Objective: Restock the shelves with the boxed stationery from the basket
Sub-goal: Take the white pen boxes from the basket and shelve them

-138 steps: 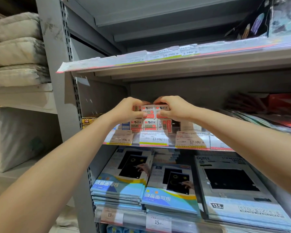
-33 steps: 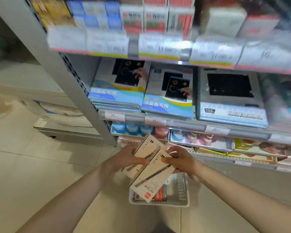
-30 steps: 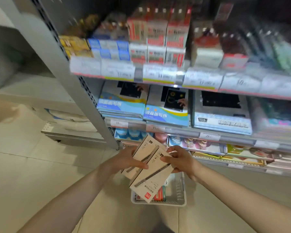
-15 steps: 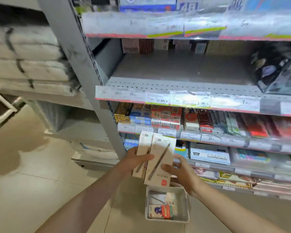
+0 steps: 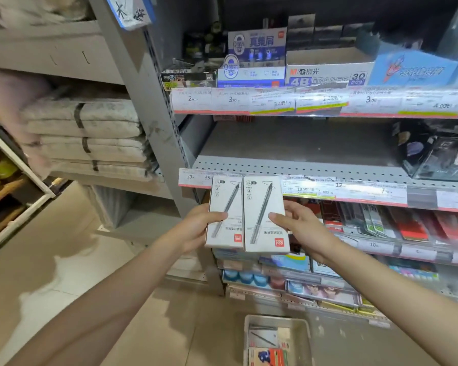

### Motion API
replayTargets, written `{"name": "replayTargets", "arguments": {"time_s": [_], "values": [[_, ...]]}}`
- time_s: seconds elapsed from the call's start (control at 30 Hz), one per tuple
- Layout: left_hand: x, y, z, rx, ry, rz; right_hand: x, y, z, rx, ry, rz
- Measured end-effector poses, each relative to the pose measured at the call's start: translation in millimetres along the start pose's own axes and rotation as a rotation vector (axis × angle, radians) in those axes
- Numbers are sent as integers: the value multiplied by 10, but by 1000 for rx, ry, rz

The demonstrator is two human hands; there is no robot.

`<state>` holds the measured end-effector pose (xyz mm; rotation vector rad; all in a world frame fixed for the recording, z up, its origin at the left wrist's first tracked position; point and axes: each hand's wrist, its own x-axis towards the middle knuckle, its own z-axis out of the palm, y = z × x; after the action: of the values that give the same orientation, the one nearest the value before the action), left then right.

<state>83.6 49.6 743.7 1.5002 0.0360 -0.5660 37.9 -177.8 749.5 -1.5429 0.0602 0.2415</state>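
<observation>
Just above your fingers: a bare stretch of perforated shelf (image 5: 288, 163), with price tags (image 5: 310, 187) along its front lip right behind the box tops.
Task's thing: two white pen boxes (image 5: 245, 213), upright and side by side, edges touching, printed faces toward you, held in front of that lip.
Left hand (image 5: 196, 228): you grip the left box, thumb curled across its front near the middle, the other fingers hidden behind it.
Right hand (image 5: 299, 223): you grip the right box the same way, thumb on the front, remaining fingers wrapped round the right edge. Neither hand is spread or loose; both are clenched on card.
Step in hand: most likely lifting the pair onto the bare shelf.
How to do it well: raise the bottoms clear of the tag strip before you push in, or the tags may snag. Keep the two boxes pressed together so they travel as one block. Set them down on their base, slide them toward the left end, then let go once they stand on their own.
Below your fingers: the basket (image 5: 308, 331) on the floor, with more boxed stock inside, so the job looks far from finished.
Beside the right hand: crowded packets (image 5: 407, 223) on the lower shelf.
</observation>
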Motion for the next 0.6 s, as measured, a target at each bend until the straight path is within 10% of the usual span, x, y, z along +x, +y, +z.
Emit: {"name": "replayTargets", "arguments": {"time_s": [0.6], "values": [[1049, 1014, -432, 320, 391, 88, 1124, -805, 12, -101, 137, -23]]}}
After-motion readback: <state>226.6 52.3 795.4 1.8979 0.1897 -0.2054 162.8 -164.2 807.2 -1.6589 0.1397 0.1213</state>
